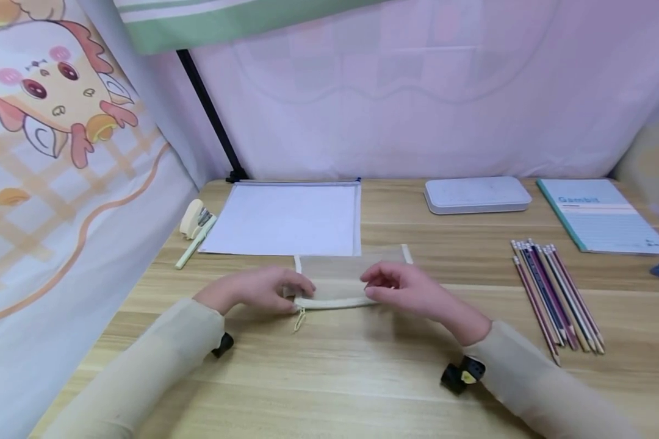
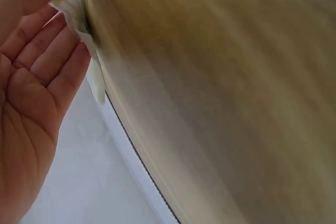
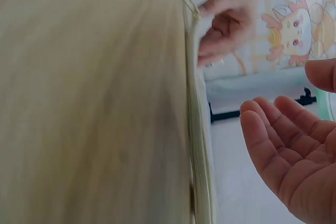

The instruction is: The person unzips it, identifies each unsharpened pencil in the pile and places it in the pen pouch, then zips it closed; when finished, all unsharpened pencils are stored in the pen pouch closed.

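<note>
L hand pinches L end of pouch, thumb on one side, fingers on the other (cf. L wrist view). R hand is at pouch's R part; in R wrist view its thumb stands apart from the loosely bent fingers, w/ nothing btwn them. Contact of R fingertips w/ pouch: can't tell.

Pouch: see-through, pale trim, at mid-table, btwn the hands, in front of the person. Zip runs along near edge; pull is at its L end, just beside L hand. Whether near edge is lifted off the wood: can't tell.

Surroundings: white folder just beyond pouch, toward L; stapler and pale green pen at folder's L side. Far R: closed tin, then notebook marked "Gambit". Pencils lie in a loose bundle nearer the person, R of R hand, well apart from pouch. Backdrop: pale curtain, w/ black pole at L.
</note>
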